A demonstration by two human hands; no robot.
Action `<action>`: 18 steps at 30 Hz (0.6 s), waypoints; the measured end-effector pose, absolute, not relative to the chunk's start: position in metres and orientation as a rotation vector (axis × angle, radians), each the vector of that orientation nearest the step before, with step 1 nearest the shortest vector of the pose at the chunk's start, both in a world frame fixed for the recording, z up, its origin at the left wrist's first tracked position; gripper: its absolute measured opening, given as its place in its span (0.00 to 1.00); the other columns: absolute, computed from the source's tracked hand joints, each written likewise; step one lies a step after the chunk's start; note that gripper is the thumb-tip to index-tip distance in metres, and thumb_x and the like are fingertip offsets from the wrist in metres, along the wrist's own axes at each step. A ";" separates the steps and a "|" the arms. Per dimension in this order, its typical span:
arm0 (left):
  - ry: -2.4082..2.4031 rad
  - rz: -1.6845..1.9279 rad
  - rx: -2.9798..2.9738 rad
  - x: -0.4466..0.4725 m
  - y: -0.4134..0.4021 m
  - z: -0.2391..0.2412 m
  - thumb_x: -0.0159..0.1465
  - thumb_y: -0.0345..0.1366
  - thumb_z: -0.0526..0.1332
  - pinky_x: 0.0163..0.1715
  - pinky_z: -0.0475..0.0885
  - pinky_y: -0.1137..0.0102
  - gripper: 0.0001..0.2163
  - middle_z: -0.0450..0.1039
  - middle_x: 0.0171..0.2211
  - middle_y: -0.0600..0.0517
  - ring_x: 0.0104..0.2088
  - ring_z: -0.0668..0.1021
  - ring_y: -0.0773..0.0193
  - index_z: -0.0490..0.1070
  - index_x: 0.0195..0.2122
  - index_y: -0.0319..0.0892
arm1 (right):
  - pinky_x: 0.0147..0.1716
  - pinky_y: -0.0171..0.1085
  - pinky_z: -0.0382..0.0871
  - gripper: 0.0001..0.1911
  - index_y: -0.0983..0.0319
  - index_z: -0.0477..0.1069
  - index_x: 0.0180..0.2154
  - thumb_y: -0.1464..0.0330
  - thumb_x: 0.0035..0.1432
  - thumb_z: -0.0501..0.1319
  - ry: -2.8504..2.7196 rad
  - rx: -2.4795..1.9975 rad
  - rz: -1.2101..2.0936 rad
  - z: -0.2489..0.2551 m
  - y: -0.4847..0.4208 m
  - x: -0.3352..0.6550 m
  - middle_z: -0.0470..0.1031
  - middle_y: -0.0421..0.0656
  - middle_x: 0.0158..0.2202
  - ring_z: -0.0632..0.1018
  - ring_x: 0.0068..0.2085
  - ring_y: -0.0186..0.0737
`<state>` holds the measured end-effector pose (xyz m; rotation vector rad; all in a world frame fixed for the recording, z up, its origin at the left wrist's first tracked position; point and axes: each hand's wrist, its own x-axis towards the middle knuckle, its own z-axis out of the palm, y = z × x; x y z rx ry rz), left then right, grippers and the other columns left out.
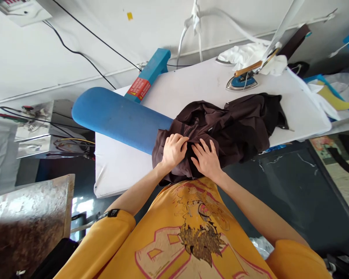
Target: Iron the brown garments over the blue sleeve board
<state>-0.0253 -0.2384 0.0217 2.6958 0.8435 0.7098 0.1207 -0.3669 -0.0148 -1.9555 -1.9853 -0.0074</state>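
Note:
A dark brown garment (238, 124) lies crumpled on the white ironing table (197, 85), one end pulled over the tip of the blue padded sleeve arm (119, 116). My left hand (174, 149) has its fingers curled into the cloth at the near edge. Beside it my right hand (208, 159) rests on the same cloth, fingers stretched out and slightly spread. The two hands nearly touch. An iron (242, 79) with a blue body and wooden handle sits on the table behind the garment.
White cloth (250, 56) is heaped at the table's back right. A blue post with a red warning label (147, 75) rises behind the sleeve arm. Metal machinery with wires (46, 124) stands left. A worn metal surface (29, 217) is at lower left.

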 end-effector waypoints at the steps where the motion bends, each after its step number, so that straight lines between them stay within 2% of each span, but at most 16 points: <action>1: 0.845 0.706 2.710 -0.030 -0.249 0.023 0.71 0.31 0.56 0.43 0.71 0.59 0.10 0.77 0.40 0.46 0.41 0.75 0.56 0.77 0.47 0.42 | 0.71 0.62 0.42 0.28 0.66 0.64 0.67 0.59 0.74 0.49 -1.981 -1.964 0.001 -0.014 -0.367 0.120 0.66 0.51 0.68 0.56 0.73 0.56; 3: 0.783 0.650 2.713 -0.041 -0.275 0.021 0.70 0.30 0.55 0.46 0.72 0.57 0.12 0.76 0.44 0.45 0.44 0.76 0.55 0.75 0.51 0.43 | 0.71 0.63 0.43 0.29 0.66 0.63 0.68 0.59 0.73 0.50 -1.977 -1.982 0.017 -0.014 -0.367 0.120 0.66 0.51 0.68 0.55 0.73 0.59; 5: 0.721 0.581 2.691 -0.052 -0.300 0.015 0.69 0.29 0.54 0.52 0.73 0.55 0.16 0.75 0.51 0.42 0.51 0.76 0.53 0.72 0.56 0.42 | 0.71 0.64 0.44 0.28 0.66 0.63 0.68 0.60 0.73 0.50 -1.983 -1.992 0.035 -0.013 -0.368 0.121 0.66 0.51 0.68 0.55 0.73 0.60; 8: 0.780 0.532 2.661 -0.060 -0.326 0.001 0.68 0.30 0.54 0.64 0.67 0.49 0.23 0.68 0.62 0.37 0.66 0.68 0.47 0.64 0.65 0.37 | 0.71 0.63 0.44 0.28 0.65 0.63 0.68 0.60 0.73 0.50 -1.993 -1.982 0.065 -0.013 -0.368 0.122 0.66 0.51 0.68 0.55 0.73 0.60; 10: 0.867 0.497 2.656 -0.061 -0.331 -0.008 0.68 0.32 0.55 0.67 0.64 0.47 0.27 0.63 0.67 0.34 0.70 0.63 0.45 0.58 0.69 0.35 | 0.71 0.62 0.45 0.29 0.65 0.62 0.69 0.60 0.73 0.50 -1.990 -1.973 0.076 -0.013 -0.368 0.123 0.66 0.51 0.68 0.55 0.73 0.59; 13: 1.003 0.418 2.659 -0.059 -0.327 -0.014 0.70 0.37 0.54 0.68 0.63 0.47 0.29 0.61 0.68 0.33 0.69 0.64 0.44 0.54 0.71 0.34 | 0.70 0.62 0.47 0.28 0.66 0.62 0.68 0.61 0.73 0.51 -2.006 -1.966 0.068 -0.014 -0.367 0.126 0.67 0.52 0.67 0.57 0.72 0.59; 18: 1.025 0.343 2.673 -0.064 -0.309 -0.016 0.73 0.44 0.52 0.63 0.67 0.52 0.27 0.68 0.64 0.36 0.62 0.73 0.45 0.58 0.70 0.35 | 0.69 0.60 0.51 0.28 0.67 0.63 0.68 0.62 0.73 0.51 -2.069 -1.949 0.035 -0.015 -0.366 0.132 0.69 0.52 0.66 0.59 0.72 0.60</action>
